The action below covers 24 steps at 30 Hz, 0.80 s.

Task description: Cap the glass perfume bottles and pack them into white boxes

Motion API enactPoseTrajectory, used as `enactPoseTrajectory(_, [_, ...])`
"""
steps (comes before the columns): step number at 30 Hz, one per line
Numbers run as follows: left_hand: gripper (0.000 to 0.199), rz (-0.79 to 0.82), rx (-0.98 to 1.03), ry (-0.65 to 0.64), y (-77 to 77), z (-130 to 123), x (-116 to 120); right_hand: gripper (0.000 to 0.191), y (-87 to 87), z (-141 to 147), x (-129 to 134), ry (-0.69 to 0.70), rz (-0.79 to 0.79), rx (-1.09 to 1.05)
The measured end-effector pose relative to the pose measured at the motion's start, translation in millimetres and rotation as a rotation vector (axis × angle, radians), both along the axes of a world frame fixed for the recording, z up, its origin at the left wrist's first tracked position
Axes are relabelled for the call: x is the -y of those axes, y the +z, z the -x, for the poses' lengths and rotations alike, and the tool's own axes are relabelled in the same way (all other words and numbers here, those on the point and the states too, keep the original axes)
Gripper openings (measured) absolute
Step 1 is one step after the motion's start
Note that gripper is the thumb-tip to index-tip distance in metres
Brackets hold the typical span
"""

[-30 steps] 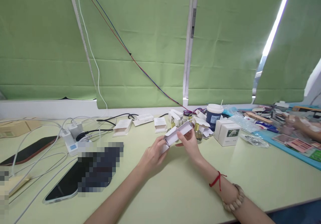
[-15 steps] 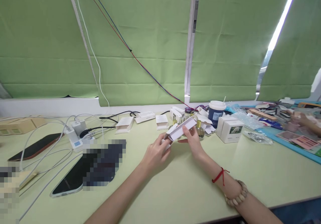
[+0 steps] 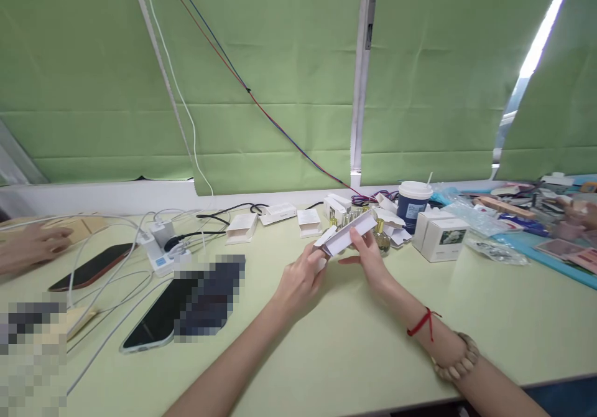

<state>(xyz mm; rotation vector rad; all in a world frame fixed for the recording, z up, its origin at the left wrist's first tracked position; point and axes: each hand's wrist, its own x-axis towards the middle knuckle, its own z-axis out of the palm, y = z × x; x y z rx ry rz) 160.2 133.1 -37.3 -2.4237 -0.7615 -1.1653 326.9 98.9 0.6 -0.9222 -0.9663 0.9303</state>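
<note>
A small white cardboard box (image 3: pixel 351 233) with raised flaps is held in the air between my two hands. My left hand (image 3: pixel 301 280) is closed around its near left end, where the flaps stick up. The fingers of my right hand (image 3: pixel 368 258) grip its right side, the thumb lying on the long panel. Just behind the box stand several small glass bottles with gold caps, partly hidden; one round bottle (image 3: pixel 382 241) shows right of my right hand. Two opened white cartons, a left carton (image 3: pixel 241 228) and a right carton (image 3: pixel 309 223), lie beyond my left hand.
To the right are closed white boxes (image 3: pixel 441 236), a dark blue cup (image 3: pixel 413 208) and plastic wrapping. Phones, cables and a power strip (image 3: pixel 161 258) cover the left. Another person's hand (image 3: pixel 35 246) rests at the far left; another works at the far right.
The view has turned slightly left, so everything appears shifted right. Another person's hand has come in at the far left. Both my hands still hold the box, with little change in grip.
</note>
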Motion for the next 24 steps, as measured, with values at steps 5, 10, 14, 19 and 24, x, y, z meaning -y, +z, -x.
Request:
enactPoseTrajectory(5, [0.027,0.003,0.093,-0.094,-4.0,-1.1,-3.0,0.067,-7.0,3.3,-0.9,0.015,-0.071,0.082])
enactPoseTrajectory(10, [0.029,-0.001,0.150,-0.079,-2.9,-3.1,-1.7,0.067,-10.9,7.2,0.4,-0.042,-0.155,0.182])
enactPoseTrajectory(14, [0.027,-0.031,0.178,-0.088,-2.0,-4.8,-0.3,0.064,-5.3,6.2,3.0,-0.114,-0.125,0.237])
enactPoseTrajectory(19, [0.032,-0.036,0.171,-0.099,-0.5,-5.2,1.5,0.063,-2.1,4.6,4.8,-0.133,-0.055,0.257])
enactPoseTrajectory(24, [0.033,-0.020,0.184,-0.076,0.7,-5.8,3.7,0.065,-2.4,5.5,6.2,-0.153,-0.008,0.233])
